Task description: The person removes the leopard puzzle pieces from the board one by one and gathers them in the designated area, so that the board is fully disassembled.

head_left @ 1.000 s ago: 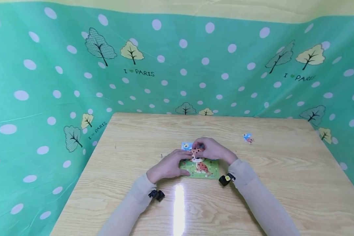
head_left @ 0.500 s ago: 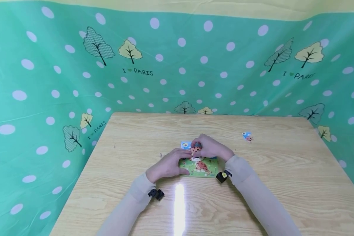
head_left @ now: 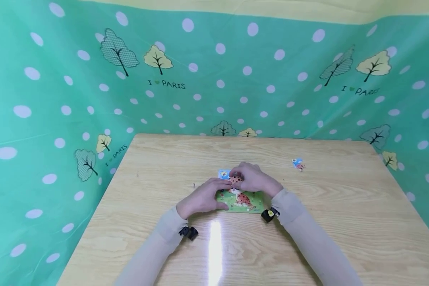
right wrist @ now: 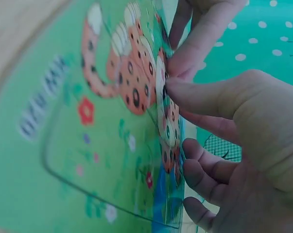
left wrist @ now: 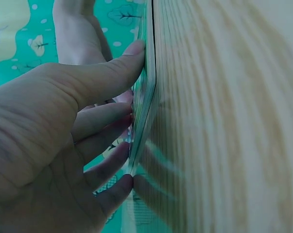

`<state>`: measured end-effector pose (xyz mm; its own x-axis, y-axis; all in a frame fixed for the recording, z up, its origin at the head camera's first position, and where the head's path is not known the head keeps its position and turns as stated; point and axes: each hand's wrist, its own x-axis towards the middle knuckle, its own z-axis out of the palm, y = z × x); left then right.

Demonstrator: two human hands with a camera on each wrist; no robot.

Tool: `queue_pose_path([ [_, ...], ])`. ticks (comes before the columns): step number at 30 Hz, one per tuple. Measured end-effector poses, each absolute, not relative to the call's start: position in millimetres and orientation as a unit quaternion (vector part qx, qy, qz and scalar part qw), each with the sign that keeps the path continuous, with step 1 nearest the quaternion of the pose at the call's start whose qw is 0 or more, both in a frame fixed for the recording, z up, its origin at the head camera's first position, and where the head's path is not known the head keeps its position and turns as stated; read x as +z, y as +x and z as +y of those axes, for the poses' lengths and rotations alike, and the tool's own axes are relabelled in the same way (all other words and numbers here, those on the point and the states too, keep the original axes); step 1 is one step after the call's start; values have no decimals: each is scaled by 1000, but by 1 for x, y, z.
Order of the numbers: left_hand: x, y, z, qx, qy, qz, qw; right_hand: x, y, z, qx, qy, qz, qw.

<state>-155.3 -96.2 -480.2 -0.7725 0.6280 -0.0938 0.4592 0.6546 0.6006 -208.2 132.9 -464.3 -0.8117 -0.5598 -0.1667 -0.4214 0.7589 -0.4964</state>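
Before me the table is showing pale tan wood with wavy brown grain. Behind its far edge a teal-green cloth is carrying white dots, grey-checked and yellow trees, and dark lettering. The board is glowing grass green with red flowers — blue along its far edge — and its leopard is wearing dark spots on orange. Toward the table's far right corner a small printed cutout is flashing blue and pinkish red. The sleeves over the near edge are looking plain light beige-grey.

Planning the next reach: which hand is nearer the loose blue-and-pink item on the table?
Right. The right hand is at the picture board, with the loose item off to its right, apart from it. The left hand is at the board's left side, farther away.
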Motion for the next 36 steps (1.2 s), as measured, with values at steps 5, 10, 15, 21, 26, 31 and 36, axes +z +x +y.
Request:
queue_pose_path([
  [5, -480, -156, -96, 279, 307, 898, 147, -464, -212, 135, -220, -261, 926, 164],
  [10, -479, -157, -94, 276, 308, 898, 149, -464, -215, 138, -249, -235, 925, 166],
  [15, -480, -156, -94, 276, 302, 900, 152, -465, -213, 139, -262, -241, 920, 164],
  [21, -480, -155, -96, 282, 299, 899, 151, -467, -207, 140, -279, -254, 914, 148],
  [26, -480, -155, -96, 285, 300, 898, 149, -471, -203, 141, -289, -264, 910, 139],
  [31, -479, -155, -95, 288, 302, 897, 149, -473, -201, 139, -266, -268, 918, 117],
  [36, -480, -156, -94, 286, 308, 895, 146, -475, -203, 137, -261, -265, 922, 111],
])
